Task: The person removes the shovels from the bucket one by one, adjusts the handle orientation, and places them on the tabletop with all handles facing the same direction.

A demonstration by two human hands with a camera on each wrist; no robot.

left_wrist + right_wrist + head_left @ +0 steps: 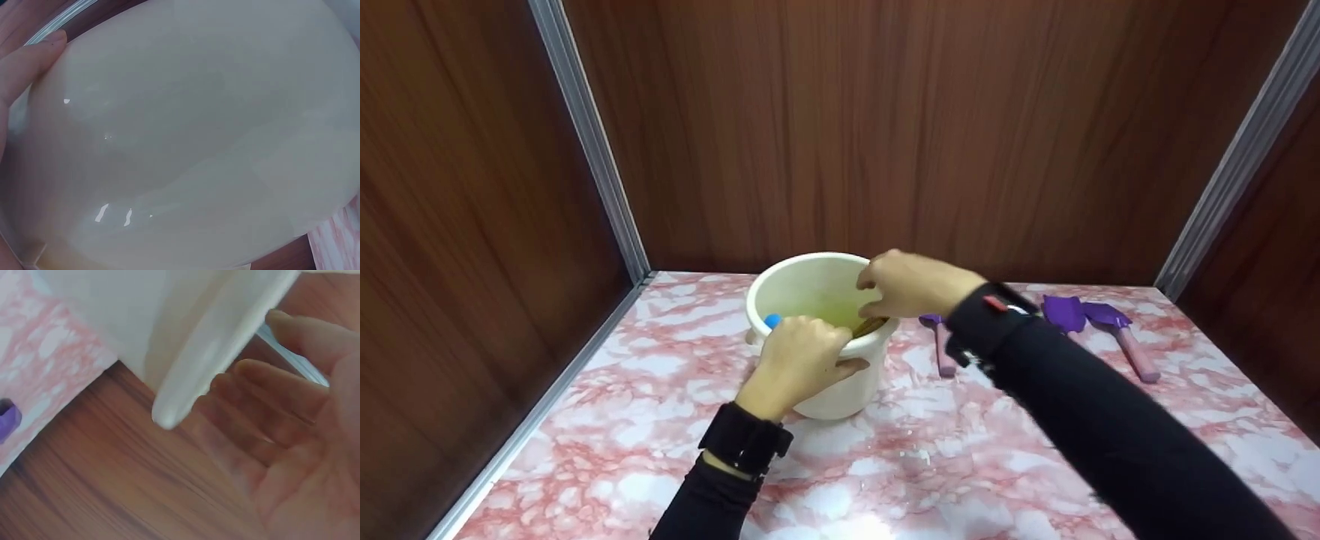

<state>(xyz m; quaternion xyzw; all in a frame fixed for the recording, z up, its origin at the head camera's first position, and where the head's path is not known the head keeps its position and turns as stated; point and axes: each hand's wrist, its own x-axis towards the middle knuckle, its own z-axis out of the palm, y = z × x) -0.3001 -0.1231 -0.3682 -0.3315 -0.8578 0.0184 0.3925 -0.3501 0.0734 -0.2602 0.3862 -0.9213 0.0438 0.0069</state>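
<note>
A white bucket point(840, 394) stands upright on the table, yellowish-green inside. My left hand point(802, 356) grips its near rim, fingers over the edge and thumb on the outer wall; in the left wrist view the thumb point(42, 56) lies along that wall. Over the right side of the rim is my right hand point(919, 285), its fingers loosely curved. The right wrist view shows nothing in that palm point(304, 484), with the fingertips close by the rim. A brownish-yellow item point(870, 326), partly hidden, lies inside the bucket between my hands. Something blue point(772, 321) shows just inside the left rim.
Right of the bucket lie a small tool point(943, 349) with a purple head and pink handle, a purple flat-headed tool point(1063, 311) partly behind my forearm, and a purple-and-pink trowel point(1132, 349). Brown wood-grain panels point(825, 135) enclose the marbled table point(607, 450).
</note>
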